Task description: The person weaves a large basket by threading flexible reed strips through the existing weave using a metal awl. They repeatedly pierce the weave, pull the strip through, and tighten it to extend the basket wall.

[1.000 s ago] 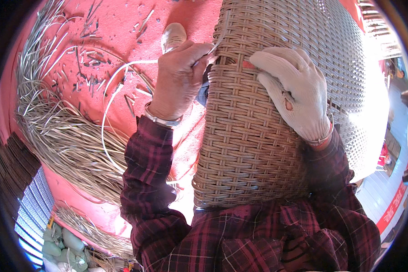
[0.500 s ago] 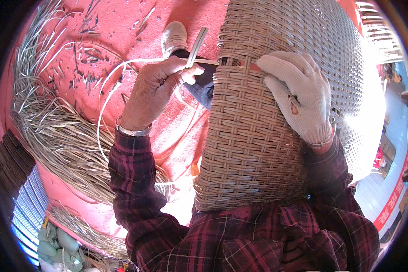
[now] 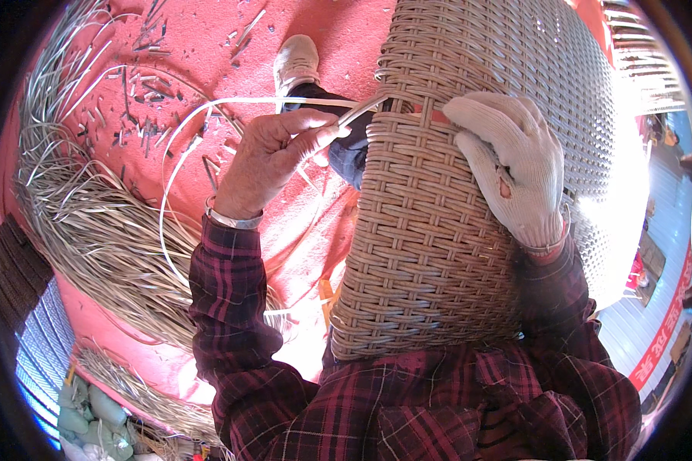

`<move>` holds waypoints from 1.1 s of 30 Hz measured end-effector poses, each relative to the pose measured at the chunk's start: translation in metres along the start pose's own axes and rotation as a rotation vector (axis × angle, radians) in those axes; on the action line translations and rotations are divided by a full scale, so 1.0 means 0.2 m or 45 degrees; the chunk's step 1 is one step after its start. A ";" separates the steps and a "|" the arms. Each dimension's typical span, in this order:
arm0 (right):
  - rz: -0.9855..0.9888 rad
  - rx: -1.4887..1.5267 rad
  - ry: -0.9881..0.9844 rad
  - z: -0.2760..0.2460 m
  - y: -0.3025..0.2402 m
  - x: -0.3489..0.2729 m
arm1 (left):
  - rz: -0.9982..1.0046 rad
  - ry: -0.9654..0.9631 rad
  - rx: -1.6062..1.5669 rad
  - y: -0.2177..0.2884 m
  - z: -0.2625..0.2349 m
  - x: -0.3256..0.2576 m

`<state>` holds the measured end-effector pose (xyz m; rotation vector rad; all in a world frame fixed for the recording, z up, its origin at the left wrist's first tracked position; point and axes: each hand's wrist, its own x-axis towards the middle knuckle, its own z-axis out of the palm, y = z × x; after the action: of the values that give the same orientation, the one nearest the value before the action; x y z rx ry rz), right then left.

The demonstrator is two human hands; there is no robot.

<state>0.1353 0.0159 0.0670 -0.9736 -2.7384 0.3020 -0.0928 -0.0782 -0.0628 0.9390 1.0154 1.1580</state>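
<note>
My bare left hand (image 3: 281,154) pinches a short, stiff, flat strip of wicker strand (image 3: 359,112) between thumb and forefinger. The strip's far end meets the left edge of a large curved wicker piece (image 3: 415,223), beside a narrow gap in the weave. A long pale strand (image 3: 178,157) runs out from that edge, passes above my left hand and loops down to the left. My right hand (image 3: 511,165), in a white knitted glove with a hole, rests on the wicker with its fingers curled together at the gap. What its fingertips hold is hidden.
A big bundle of loose wicker strands (image 3: 108,238) lies on the red floor covering (image 3: 300,211) at left. Short dark offcuts (image 3: 154,92) are scattered farther off. A shoe (image 3: 297,61) shows beyond my left hand. Pale green bags (image 3: 92,415) sit at lower left.
The short strip in my left hand has tilted from nearly upright to slanting right, its end now at the wicker edge. My right hand stays in nearly the same place on the weave.
</note>
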 end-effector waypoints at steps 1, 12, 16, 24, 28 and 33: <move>0.005 -0.011 -0.012 0.00 0.00 0.00 | -0.034 0.010 0.033 0.00 0.00 -0.01; -0.023 0.029 -0.079 -0.05 -0.01 -0.04 | -0.220 0.217 -0.113 -0.04 0.11 -0.05; -0.160 0.030 -0.184 -0.15 0.05 -0.21 | -0.169 0.455 0.065 0.00 0.23 0.02; 0.840 -0.450 0.291 -0.51 0.56 -1.36 | 0.281 0.713 0.766 0.14 0.45 0.13; 1.945 0.552 1.119 -0.64 0.61 -2.06 | 0.241 0.853 0.836 0.22 0.50 0.01; 1.799 1.578 1.484 -0.59 0.51 -2.33 | 0.520 0.400 1.186 0.33 0.58 -0.05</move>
<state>0.5813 -0.1904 0.0885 -1.5655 -0.2920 0.9736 -0.0002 -0.0856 0.0341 1.7938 1.7368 1.1810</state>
